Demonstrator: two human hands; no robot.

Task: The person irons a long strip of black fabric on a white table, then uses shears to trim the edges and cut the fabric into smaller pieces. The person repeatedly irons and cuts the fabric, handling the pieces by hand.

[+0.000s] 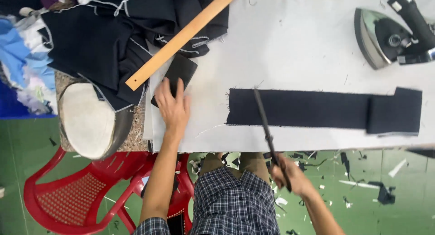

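Strip: our dark fabric strip (317, 109) lay flat on the white table (294, 45), left of the iron (389, 33).
R hand (290, 174): closed round thin rod (267, 131), tip over strip.
L hand (173, 106): open, flat on black piece (179, 72) w/ ruler (181, 38) beside.
Risk: we judged rod could drag strip askew.
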